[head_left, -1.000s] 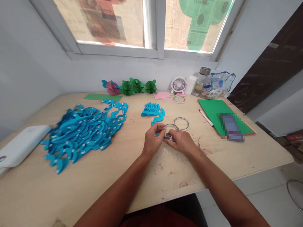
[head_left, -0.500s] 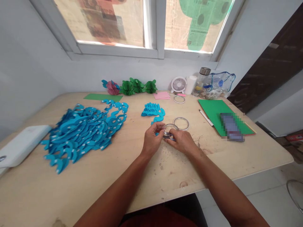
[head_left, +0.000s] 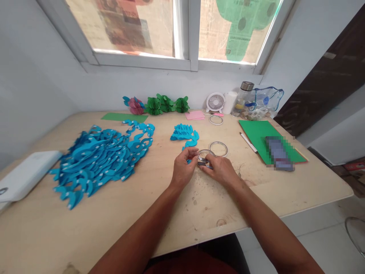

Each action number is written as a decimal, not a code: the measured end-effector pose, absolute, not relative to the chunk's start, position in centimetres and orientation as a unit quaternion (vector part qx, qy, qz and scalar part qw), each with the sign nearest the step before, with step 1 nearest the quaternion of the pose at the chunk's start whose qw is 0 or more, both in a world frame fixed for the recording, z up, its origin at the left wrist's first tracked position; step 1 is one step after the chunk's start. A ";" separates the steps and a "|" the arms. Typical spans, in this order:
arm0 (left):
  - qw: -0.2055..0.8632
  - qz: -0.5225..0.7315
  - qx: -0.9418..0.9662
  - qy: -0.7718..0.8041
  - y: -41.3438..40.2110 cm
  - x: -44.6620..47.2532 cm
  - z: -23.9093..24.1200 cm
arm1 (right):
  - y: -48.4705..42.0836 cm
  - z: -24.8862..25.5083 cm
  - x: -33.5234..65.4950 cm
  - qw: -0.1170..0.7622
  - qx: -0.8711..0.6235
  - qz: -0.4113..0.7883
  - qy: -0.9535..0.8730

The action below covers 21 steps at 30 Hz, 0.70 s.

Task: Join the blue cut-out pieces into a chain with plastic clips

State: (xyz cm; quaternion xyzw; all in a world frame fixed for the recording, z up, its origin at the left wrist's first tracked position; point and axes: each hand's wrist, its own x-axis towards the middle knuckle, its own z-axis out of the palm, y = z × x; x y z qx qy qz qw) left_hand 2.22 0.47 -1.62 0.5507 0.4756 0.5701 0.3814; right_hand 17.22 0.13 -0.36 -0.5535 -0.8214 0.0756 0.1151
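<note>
Two bare hands meet over a pale wooden table near a papered window, thumbs and fingertips almost touching, in the view from the head camera. The right hand is closed on a small dark tool, too small and shaded for me to name from where I stand, gripped between thumb and bent fingers. Its long axis lies roughly crosswise, from the right fingers toward the left fingertips, so its far end sits just beside the left hand. That hand is drawn into a pinch, and a blue paper piece shows between its thumb and forefinger; how firmly it is held, I cannot tell. Right behind the fingertips, on the window side, is a thin ring, partly hidden by the right fingers, and beside it a larger ring, nearer the right hand than the left. Beyond the left hand, a blue paper stack trails a curl of cutouts back toward the left fingers; whether the curl joins the pinched piece is hidden. Well off to the left, a broad heap of blue cutouts dotted with white patches lies nearer the left hand.
</note>
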 end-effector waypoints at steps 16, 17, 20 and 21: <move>0.481 0.616 0.418 0.462 0.2 2.5 -0.6 | 0.4 -0.1 17.7 0.113 -0.547 0.104 -0.823; 0.486 0.620 0.407 0.463 0.3 2.4 -0.6 | 0.4 -0.1 17.8 0.115 -0.551 0.105 -0.820; 0.498 0.628 0.375 0.465 0.4 2.3 -0.5 | 0.6 -0.1 18.0 0.120 -0.563 0.109 -0.811; 0.502 0.630 0.367 0.466 0.4 2.3 -0.5 | 0.6 -0.1 18.0 0.122 -0.565 0.109 -0.808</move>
